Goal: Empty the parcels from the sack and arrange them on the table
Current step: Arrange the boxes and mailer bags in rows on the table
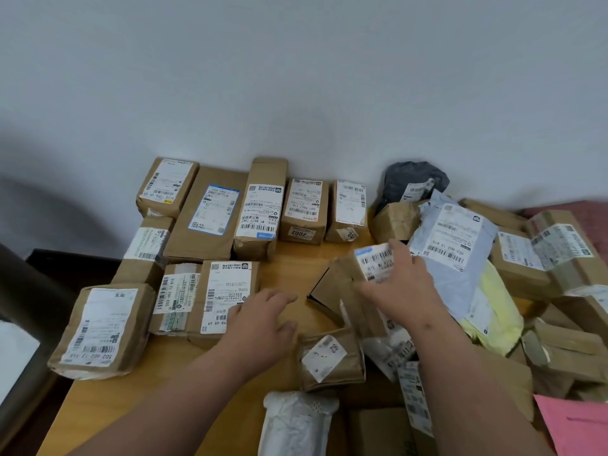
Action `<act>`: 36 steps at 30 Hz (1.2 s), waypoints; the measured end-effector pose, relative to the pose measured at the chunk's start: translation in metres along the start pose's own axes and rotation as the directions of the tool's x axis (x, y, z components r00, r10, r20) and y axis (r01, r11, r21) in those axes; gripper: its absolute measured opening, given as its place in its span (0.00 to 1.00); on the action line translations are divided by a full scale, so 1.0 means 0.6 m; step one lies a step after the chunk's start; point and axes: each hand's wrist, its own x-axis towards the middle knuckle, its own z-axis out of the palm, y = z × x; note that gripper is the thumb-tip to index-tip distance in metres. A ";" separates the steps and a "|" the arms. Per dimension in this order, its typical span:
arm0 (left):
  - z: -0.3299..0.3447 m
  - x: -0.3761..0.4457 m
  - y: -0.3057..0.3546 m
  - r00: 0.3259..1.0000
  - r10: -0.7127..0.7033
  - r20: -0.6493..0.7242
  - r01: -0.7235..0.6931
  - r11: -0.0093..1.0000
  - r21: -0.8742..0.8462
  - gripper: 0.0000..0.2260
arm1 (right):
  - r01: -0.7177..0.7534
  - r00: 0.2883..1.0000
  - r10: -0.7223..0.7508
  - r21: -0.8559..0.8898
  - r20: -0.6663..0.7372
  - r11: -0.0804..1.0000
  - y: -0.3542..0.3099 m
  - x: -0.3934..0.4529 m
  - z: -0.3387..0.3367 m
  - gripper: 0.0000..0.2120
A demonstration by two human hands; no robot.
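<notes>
Several brown cardboard parcels with white labels stand in neat rows on the wooden table [289, 268], from the back wall to the left front. My left hand [263, 320] lies on the labelled parcel [227, 297] at the right end of the front row, fingers relaxed. My right hand [404, 281] reaches onto a tilted brown box [339, 284] with a white barcode label, fingers spread over its label. A loose heap of parcels lies to the right, among them a grey-blue mailer [457, 245] and a yellow bag [496, 311]. No sack is visible.
A small brown box [332, 360], a white padded pouch [296, 422] and a pink envelope [575, 426] lie near the front edge. A dark grey bag [411, 182] leans on the wall. Dark furniture [29, 291] stands left of the table.
</notes>
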 end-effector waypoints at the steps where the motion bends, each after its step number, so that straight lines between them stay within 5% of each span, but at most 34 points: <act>1: -0.004 0.003 -0.001 0.999 -0.013 -0.034 0.012 1.000 -0.028 0.21 | 0.011 1.000 -0.011 0.092 0.000 0.996 -0.008 0.004 0.002 0.48; 8: -0.027 0.011 -0.015 0.977 -0.108 -0.181 0.098 0.993 -0.065 0.22 | -0.040 0.999 0.029 0.401 0.035 0.915 -0.068 0.048 0.047 0.47; 17: -0.010 0.011 -0.015 0.990 -0.019 0.136 -0.001 0.990 0.144 0.35 | -0.121 0.992 0.106 0.372 0.060 0.920 -0.109 0.092 0.110 0.46; 22: 0.000 0.011 -0.011 0.996 0.001 0.092 -0.020 0.978 0.209 0.26 | -0.071 0.988 0.010 0.401 0.153 0.913 -0.113 0.109 0.133 0.37; 30: -0.008 0.044 -0.011 0.999 0.023 -0.030 -0.018 0.987 0.161 0.20 | 0.124 0.985 -0.130 0.061 0.112 0.990 -0.078 0.122 0.156 0.22; 33: -0.012 0.065 -0.006 1.000 0.019 0.017 -0.022 0.981 0.192 0.20 | 0.121 0.977 -0.057 -0.310 0.207 0.943 -0.050 0.129 0.154 0.34; 36: -0.009 0.080 -0.002 0.994 -0.006 0.113 -0.020 0.973 0.228 0.21 | 0.169 0.942 -0.005 -0.463 0.334 0.870 -0.020 0.131 0.167 0.50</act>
